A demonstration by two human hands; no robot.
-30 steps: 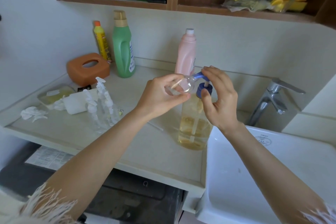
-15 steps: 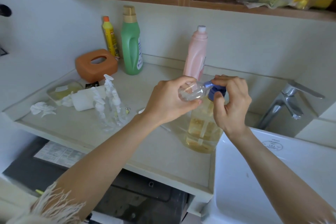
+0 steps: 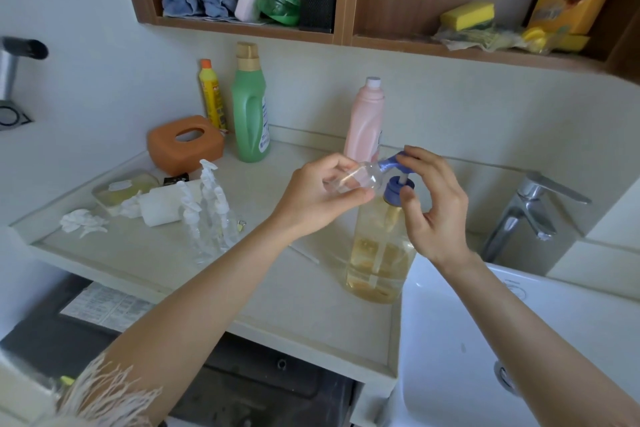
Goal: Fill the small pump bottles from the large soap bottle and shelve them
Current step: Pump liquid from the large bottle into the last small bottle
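Left hand [image 3: 322, 194] gripped a small clear bottle [image 3: 356, 178] tipped on its side, fingers and thumb curled round its body, mouth held to the nozzle of the blue pump head [image 3: 394, 166]; right hand [image 3: 431, 204] sat on that pump, fingertips curled over the top and thumb beside the collar; the large soap bottle [image 3: 379, 253] stood on the counter [image 3: 277, 288] at the sink edge, at about 4 o'clock from the small bottle; sink [image 3: 485, 340] just beside it at 3 o'clock.

Small bottle looked thin plastic, light, easily squeezed, likely slick if soap ran down it; best held round the mid-body, not the neck, so the mouth stayed free; large one looked roughly half full of amber liquid, heavy enough to stand under pump strokes, but tall, near the edge, could tip if pushed off-axis; press straight down on the pump top.

More small pump bottles [image 3: 211, 215] waited capped at 9 o'clock from the hands; shelf [image 3: 242, 26] above at 12 o'clock.
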